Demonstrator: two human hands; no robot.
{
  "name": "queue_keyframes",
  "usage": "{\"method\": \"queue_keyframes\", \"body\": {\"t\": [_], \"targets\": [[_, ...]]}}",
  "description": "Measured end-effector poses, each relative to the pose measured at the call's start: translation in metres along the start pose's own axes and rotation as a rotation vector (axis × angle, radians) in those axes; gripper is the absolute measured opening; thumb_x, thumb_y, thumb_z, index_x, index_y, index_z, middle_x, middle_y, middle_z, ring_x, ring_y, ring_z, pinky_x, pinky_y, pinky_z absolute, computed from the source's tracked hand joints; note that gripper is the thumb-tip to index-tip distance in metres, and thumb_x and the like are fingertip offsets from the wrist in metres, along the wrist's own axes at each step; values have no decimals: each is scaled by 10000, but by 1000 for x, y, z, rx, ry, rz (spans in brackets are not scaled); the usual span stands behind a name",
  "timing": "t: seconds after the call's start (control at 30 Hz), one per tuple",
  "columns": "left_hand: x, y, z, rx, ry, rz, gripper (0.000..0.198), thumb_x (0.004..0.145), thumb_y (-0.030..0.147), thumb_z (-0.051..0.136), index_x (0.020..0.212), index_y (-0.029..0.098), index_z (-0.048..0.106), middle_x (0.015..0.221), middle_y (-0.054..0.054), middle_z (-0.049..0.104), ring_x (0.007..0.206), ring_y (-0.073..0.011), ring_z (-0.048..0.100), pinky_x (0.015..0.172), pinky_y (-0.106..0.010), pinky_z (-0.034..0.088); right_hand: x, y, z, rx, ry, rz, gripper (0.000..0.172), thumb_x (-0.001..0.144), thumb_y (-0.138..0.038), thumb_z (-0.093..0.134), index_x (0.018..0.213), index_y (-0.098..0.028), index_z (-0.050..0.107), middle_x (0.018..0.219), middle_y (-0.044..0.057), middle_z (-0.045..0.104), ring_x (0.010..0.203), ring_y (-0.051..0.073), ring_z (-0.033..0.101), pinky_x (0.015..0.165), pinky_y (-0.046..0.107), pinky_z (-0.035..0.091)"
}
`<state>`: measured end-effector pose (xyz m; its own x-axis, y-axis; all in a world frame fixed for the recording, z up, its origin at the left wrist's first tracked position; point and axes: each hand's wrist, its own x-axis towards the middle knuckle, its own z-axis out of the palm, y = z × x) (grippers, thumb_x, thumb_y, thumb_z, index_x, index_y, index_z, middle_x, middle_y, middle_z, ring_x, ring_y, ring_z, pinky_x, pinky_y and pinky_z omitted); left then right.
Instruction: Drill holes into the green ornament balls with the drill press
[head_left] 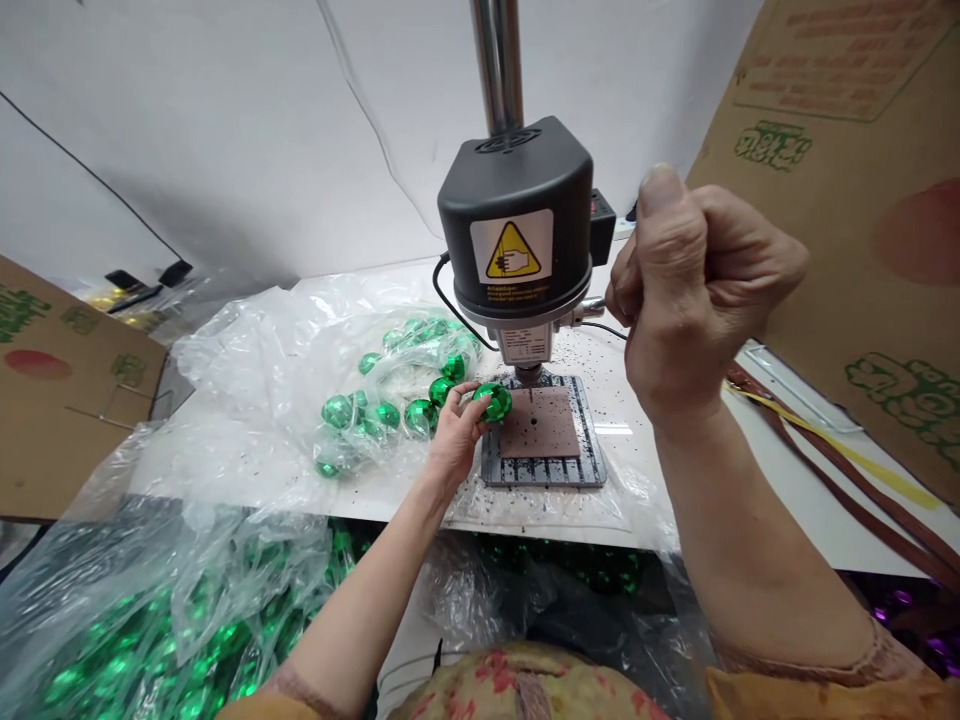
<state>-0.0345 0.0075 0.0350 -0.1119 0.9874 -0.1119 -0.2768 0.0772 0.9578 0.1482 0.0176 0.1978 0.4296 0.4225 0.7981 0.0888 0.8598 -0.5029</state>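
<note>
Between the thumb and fingers of my left hand (pixel 459 425) is a shiny green faceted ball (pixel 495 402), held at the left edge of a brown pad (pixel 551 440). The pad lies on the slotted metal base (pixel 544 478) of a small black drill press (pixel 517 210), and a thin drill bit (pixel 531 395) points down above it. My right hand (pixel 679 270) is raised in a fist at the machine's right side, closed on the feed lever. Its fingers hide most of the lever; only the metal hub (pixel 589 311) shows.
Several green balls (pixel 420 415) lie on clear plastic sheeting (pixel 247 340) at the left. A big bag of green balls (pixel 150 640) sits below the table edge. Dark shavings surround the base. Cardboard boxes (pixel 847 260) flank both sides; brown and yellow straps (pixel 847 460) lie at right.
</note>
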Motion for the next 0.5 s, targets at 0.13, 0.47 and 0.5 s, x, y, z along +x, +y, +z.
{"method": "queue_keyframes", "body": {"t": [0.13, 0.47, 0.5], "targets": [[4, -9, 5, 88, 5, 100, 523, 712, 446, 836, 1097, 199, 583, 911, -10, 681, 831, -128, 651, 786, -252, 488, -1, 2, 0, -14, 5, 7, 456, 935, -319, 573, 541, -213, 369, 504, -56, 339, 444, 53, 337, 501, 264, 374], [7, -27, 14, 200, -104, 201, 558, 753, 507, 804, 1148, 203, 552, 1040, -60, 700, 983, -186, 670, 880, -308, 514, 2, -2, 3, -9, -2, -30, 468, 935, -218, 562, 524, -197, 340, 481, -81, 312, 410, 14, 294, 472, 252, 268], [7, -29, 15, 205, -105, 207, 556, 760, 507, 798, 1154, 204, 550, 1063, -64, 699, 1001, -191, 669, 892, -314, 517, 2, -2, 3, -4, -3, -23, 462, 937, -186, 547, 525, -194, 338, 482, -82, 311, 414, 11, 295, 481, 250, 262]]}}
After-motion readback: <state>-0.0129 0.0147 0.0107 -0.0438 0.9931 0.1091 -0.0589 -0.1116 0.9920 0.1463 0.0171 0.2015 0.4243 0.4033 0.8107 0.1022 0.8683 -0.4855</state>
